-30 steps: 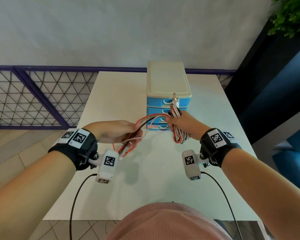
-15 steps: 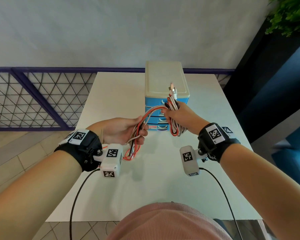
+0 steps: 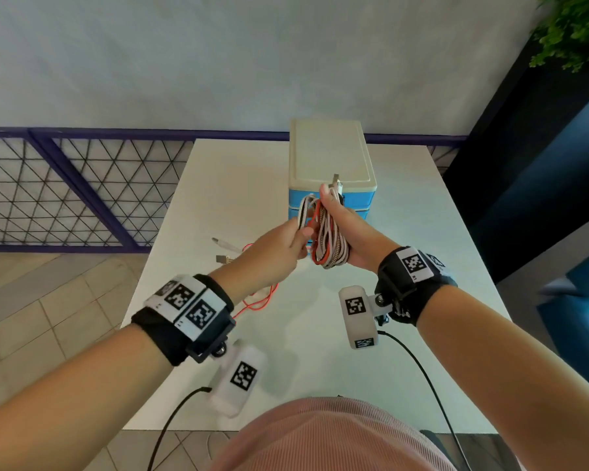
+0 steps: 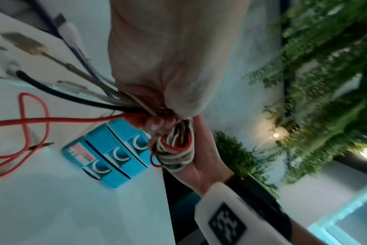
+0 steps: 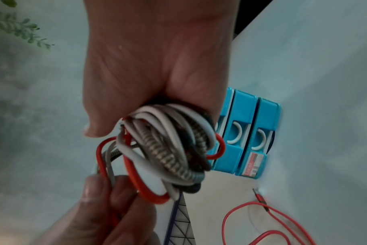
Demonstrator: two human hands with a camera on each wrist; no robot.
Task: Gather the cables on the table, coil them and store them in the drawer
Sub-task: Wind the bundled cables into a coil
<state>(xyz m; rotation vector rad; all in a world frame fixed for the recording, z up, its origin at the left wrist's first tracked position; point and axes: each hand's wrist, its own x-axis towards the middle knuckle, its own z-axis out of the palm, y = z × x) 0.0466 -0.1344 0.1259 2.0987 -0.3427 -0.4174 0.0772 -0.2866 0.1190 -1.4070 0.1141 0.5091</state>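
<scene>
A coil of red, white, black and braided cables (image 3: 327, 243) (image 5: 170, 149) (image 4: 176, 149) sits in my right hand (image 3: 347, 232), fingers wrapped round it, in front of the drawer unit. My left hand (image 3: 286, 239) (image 4: 163, 82) pinches the loose strands right beside the coil. Their free ends, with plugs (image 3: 223, 258) (image 4: 27, 44), trail out to the left. A red cable tail (image 3: 259, 300) (image 4: 29, 119) (image 5: 272, 213) hangs down to the table. The blue drawer unit (image 3: 334, 164) (image 4: 113, 154) (image 5: 247, 137) has a cream top and all three drawers closed.
The white table (image 3: 320, 351) runs out to its edges on both sides. A purple mesh railing (image 3: 65, 192) stands at the left, a dark blue wall and green plants (image 3: 572, 32) at the right. Black camera leads (image 3: 422, 375) hang from my wrists.
My left hand has moved up and right, bringing the loose strands against the coil. The right hand has lifted the coil slightly towards the drawer unit.
</scene>
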